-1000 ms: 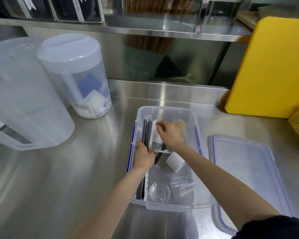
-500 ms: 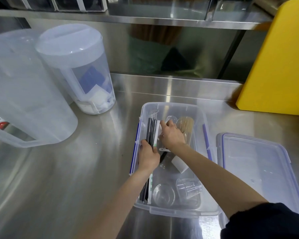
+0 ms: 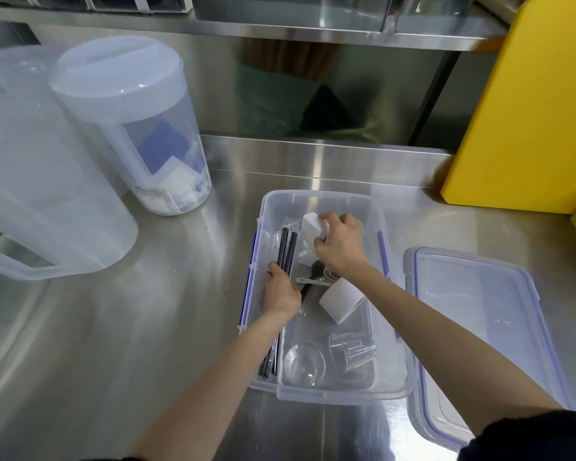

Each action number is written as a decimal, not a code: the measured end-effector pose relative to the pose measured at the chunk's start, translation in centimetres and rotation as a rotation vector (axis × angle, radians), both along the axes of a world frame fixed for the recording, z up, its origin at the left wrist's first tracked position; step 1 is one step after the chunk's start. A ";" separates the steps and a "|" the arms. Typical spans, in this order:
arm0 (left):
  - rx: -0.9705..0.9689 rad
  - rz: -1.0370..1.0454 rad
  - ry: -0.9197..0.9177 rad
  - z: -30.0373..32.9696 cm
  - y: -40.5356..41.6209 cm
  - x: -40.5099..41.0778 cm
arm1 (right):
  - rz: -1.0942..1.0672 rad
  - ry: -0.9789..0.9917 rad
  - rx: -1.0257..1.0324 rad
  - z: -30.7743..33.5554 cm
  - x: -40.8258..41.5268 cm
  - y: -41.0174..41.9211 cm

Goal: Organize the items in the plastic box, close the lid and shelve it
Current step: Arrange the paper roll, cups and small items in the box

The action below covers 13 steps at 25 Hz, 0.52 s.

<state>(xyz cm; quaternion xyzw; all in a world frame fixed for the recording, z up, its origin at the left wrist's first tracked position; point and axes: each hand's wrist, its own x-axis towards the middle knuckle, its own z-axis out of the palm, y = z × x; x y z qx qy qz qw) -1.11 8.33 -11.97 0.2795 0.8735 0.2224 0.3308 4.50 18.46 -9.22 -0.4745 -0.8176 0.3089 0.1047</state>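
Change: half a second ago my right hand [image 3: 338, 242] lay low among the clutter; now it pinches a white paper cup [image 3: 313, 226] lifted at the box's far end.
Left hand: my left hand [image 3: 280, 291] stays closed around the black straws [image 3: 286, 251] along the left wall.
Box: the plastic box [image 3: 391, 367] sits lower centre, lid [image 3: 479, 327] off, lying beside it at right.
Meaning: I judge sorting is underway; closing comes later.

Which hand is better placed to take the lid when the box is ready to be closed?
The right hand. The lid lies on the counter right beside the box, on that arm's side. The left hand is at the far side of the box, on the black straws, and would have to cross over.
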 end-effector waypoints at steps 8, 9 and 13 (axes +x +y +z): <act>-0.063 -0.121 0.110 -1.2 -0.1 0.6 | -0.122 0.146 -0.069 1.3 1.6 -0.3; -0.080 -0.149 0.136 -1.2 -0.2 0.7 | -0.131 0.155 -0.071 1.5 1.8 -0.4; -0.141 -0.275 0.302 -1.0 -0.6 1.1 | -0.143 0.182 -0.081 2.0 2.6 -0.5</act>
